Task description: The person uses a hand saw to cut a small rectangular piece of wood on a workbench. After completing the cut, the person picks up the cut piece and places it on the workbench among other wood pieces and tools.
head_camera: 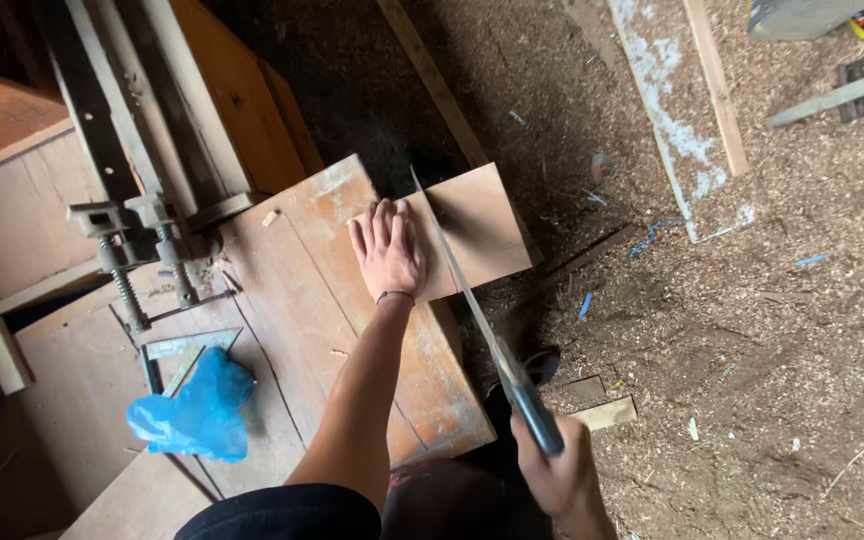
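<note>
A: What is the left hand [389, 247] doing?

B: It lies flat, fingers spread, palm down on the thin rectangular reddish-brown wooden board [472, 230]. That board rests on the worn brown wooden work table [422, 380] and juts out past the table's far edge, beyond the fingertips.

A: And the right hand [564, 470]?

B: It is closed in a fist around the dark handle of the long grey steel handsaw [472, 300]. The blade runs up and away from that hand, its tip meeting the board just to the right of the left hand's little finger. The two hands are well apart, with the blade between them.

A: What lies to the left of the left forearm?

B: A crumpled blue plastic bag [197, 410] sits on the table, with a metal try square [187, 350] just above it. Further off on that side stand two rusty metal screw clamps [137, 250] gripping upright planks.

A: And to the right of the right hand?

B: A sawdust-covered floor [752, 350], with a small pale wood offcut [607, 412] close by and a long white-stained plank [677, 120] farther away.
</note>
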